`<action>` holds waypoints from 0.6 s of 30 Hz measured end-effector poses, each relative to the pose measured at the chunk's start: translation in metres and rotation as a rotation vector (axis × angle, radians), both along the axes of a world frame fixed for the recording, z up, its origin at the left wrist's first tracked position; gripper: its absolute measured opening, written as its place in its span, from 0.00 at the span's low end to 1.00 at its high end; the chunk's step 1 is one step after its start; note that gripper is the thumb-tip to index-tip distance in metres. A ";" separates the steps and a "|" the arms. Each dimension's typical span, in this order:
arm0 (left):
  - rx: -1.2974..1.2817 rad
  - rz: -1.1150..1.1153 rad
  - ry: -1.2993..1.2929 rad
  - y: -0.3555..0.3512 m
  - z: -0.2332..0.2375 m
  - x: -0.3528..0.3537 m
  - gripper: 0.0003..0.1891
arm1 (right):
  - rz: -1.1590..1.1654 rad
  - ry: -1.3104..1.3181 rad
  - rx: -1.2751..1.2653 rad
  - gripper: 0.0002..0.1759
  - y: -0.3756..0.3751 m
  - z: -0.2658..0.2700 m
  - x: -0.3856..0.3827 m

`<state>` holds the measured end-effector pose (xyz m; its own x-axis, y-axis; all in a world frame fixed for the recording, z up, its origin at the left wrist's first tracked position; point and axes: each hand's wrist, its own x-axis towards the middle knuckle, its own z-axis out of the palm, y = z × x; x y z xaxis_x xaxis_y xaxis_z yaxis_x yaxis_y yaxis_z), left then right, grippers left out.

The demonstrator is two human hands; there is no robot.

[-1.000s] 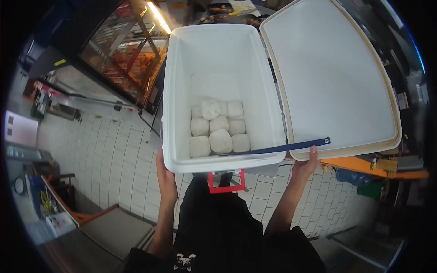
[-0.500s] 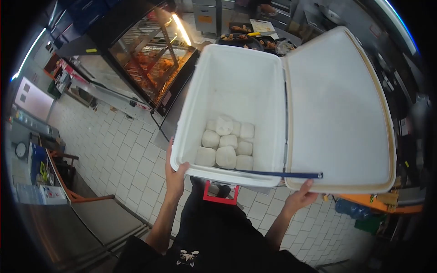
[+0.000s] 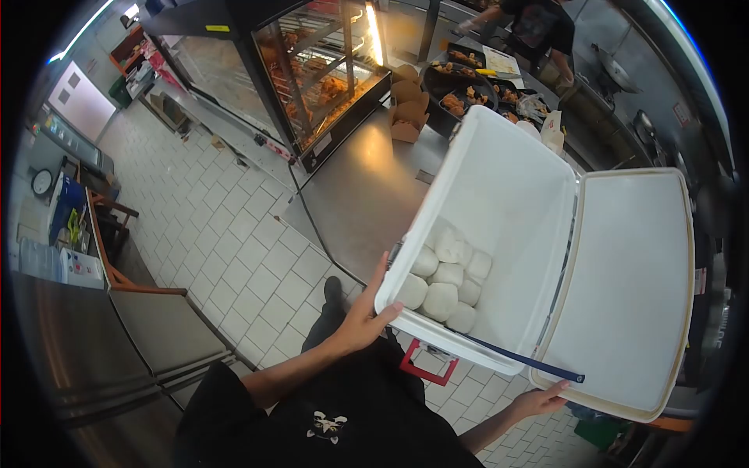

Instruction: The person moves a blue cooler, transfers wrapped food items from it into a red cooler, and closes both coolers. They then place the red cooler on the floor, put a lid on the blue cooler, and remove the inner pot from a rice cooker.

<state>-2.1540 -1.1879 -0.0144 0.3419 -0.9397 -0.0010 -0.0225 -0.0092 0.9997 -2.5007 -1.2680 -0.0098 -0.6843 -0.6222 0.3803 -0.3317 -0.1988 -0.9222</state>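
Observation:
A white cooler box (image 3: 538,203) is tilted toward me, its lid (image 3: 624,281) swung open on the right. Several pale, rounded dough balls (image 3: 441,300) lie clustered at the near end inside it. My left hand (image 3: 365,318) grips the near left corner, thumb over the rim; its other fingers are partly hidden by the wall. At the lid's near left corner, my right hand (image 3: 540,401) holds the edge, close to the end of a dark blue strap (image 3: 546,366). A red latch or handle (image 3: 428,379) hangs from the near side of the box.
A steel counter (image 3: 363,195) lies behind the box, with a lit glass food warmer (image 3: 312,86) and cardboard boxes (image 3: 407,113). Black trays of food (image 3: 468,97) stand farther back. Another person (image 3: 538,31) is at the back right. Tiled floor (image 3: 226,234) stretches left.
The cooler box has shifted right and turned clockwise in view, with both my hands still on it. More of the counter, the cardboard boxes and the other person now show.

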 end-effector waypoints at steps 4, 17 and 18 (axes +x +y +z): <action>-0.030 -0.075 0.127 -0.009 -0.005 -0.013 0.44 | -0.048 0.025 0.061 0.34 0.002 -0.004 -0.025; -0.141 -0.254 -0.023 -0.040 -0.017 -0.020 0.44 | 0.103 -0.276 -0.017 0.39 -0.024 0.015 -0.020; -0.190 -0.258 0.083 -0.039 -0.023 -0.011 0.41 | 0.129 -0.291 -0.039 0.39 -0.024 0.011 -0.017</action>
<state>-2.1653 -1.2270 -0.0375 0.0989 -0.9814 0.1644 0.0818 0.1727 0.9816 -2.5174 -1.2923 0.0016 -0.6840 -0.7001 0.2049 -0.0244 -0.2588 -0.9656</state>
